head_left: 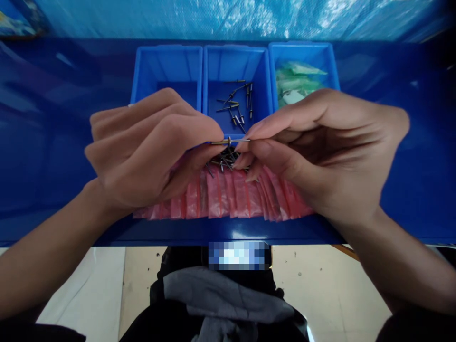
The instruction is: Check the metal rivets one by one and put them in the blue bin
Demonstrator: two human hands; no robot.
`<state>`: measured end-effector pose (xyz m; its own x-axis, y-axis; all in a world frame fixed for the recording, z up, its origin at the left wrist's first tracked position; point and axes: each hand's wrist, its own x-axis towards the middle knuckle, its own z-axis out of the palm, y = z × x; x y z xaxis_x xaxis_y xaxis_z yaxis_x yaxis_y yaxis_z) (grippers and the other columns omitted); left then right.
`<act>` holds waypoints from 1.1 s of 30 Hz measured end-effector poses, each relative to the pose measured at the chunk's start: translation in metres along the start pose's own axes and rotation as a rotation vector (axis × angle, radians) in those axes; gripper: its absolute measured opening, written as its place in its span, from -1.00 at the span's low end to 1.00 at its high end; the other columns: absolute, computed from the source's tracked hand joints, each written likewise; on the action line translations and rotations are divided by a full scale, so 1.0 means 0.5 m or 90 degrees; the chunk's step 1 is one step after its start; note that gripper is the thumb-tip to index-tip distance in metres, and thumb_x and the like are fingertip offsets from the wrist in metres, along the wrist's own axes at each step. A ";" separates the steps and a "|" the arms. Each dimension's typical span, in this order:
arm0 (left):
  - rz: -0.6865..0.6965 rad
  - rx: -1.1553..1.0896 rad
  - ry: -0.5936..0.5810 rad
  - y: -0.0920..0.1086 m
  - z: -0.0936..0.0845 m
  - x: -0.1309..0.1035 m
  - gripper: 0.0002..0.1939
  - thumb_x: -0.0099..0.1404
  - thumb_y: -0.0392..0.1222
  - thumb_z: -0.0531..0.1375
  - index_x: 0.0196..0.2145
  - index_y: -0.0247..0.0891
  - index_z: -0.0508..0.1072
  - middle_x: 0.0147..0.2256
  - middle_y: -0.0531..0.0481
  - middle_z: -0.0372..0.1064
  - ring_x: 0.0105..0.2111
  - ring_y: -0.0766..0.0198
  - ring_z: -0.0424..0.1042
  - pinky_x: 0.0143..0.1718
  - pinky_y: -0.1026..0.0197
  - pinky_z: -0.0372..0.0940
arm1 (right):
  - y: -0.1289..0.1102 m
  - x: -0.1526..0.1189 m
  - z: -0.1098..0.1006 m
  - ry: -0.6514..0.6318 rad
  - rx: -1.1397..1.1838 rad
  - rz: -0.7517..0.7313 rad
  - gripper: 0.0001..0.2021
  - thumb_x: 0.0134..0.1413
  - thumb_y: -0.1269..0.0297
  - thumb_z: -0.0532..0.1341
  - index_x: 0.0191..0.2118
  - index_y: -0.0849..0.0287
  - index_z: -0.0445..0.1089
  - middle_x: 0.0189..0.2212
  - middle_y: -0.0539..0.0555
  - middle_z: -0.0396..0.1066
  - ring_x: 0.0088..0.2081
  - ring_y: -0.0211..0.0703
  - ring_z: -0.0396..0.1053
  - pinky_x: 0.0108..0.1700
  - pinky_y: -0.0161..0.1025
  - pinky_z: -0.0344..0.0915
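A blind rivet [230,141] is stretched level between my two hands, its flange in the middle. My left hand [153,147] pinches the brass-coloured end between thumb and forefinger. The thin pin end sits between the thumb and forefinger of my right hand [320,152]. Just below my fingertips lies a small heap of rivets [221,165], partly hidden by the right fingers. Beneath it a row of pink plastic bags [217,194] overlaps along the table, its ends covered by my hands.
Three blue bins stand side by side behind my hands. Several loose rivets [233,105] lie in the middle bin [237,64]. The right bin [302,50] holds green-tinted plastic bags [299,78]. My left hand partly covers the left bin [169,66]. The blue table's [178,233] front edge is close to my lap.
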<state>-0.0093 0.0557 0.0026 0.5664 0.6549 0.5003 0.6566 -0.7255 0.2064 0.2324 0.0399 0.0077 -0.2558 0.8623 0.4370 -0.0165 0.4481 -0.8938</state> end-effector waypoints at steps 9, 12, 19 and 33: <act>0.053 0.014 0.005 -0.012 -0.004 -0.003 -0.87 0.55 0.03 0.20 -0.11 -0.01 0.49 -0.17 0.16 0.62 -0.22 0.18 0.65 -0.23 0.05 0.52 | -0.015 -0.003 -0.002 -0.002 -0.055 0.011 -0.70 0.22 0.61 0.35 -0.13 0.02 0.65 -0.29 -0.07 0.66 -0.29 -0.15 0.66 -0.24 -0.20 0.70; 0.112 0.039 0.101 -0.007 0.004 -0.006 -0.79 0.60 -0.03 0.11 -0.15 -0.11 0.48 -0.18 0.11 0.58 -0.21 0.20 0.63 -0.22 0.04 0.52 | -0.018 -0.004 -0.004 -0.026 -0.080 0.028 -0.75 0.23 0.58 0.38 -0.15 0.04 0.63 -0.28 -0.07 0.65 -0.27 -0.17 0.66 -0.21 -0.21 0.70; 0.032 0.027 0.103 0.003 0.002 -0.006 -0.76 0.57 -0.19 0.03 -0.17 -0.17 0.49 -0.20 0.03 0.55 -0.15 0.20 0.62 -0.12 0.04 0.53 | 0.000 0.008 -0.021 0.010 -0.035 0.065 -0.61 0.38 0.51 0.20 0.10 -0.12 0.60 0.15 -0.02 0.59 0.14 -0.03 0.60 0.10 -0.13 0.67; 0.089 0.081 0.027 -0.036 0.039 0.007 -0.78 0.53 -0.17 0.20 0.06 -0.23 0.53 0.19 -0.10 0.54 0.27 0.02 0.51 0.23 -0.11 0.57 | 0.048 0.001 -0.040 -0.365 -0.638 -0.376 -0.77 0.47 0.47 0.15 0.03 0.29 0.55 -0.10 0.18 0.62 -0.16 -0.04 0.60 -0.26 -0.17 0.55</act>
<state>-0.0095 0.0751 -0.0156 0.6369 0.5374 0.5528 0.6321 -0.7745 0.0247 0.2513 0.0558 -0.0113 -0.8369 0.3627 0.4098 0.3940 0.9191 -0.0087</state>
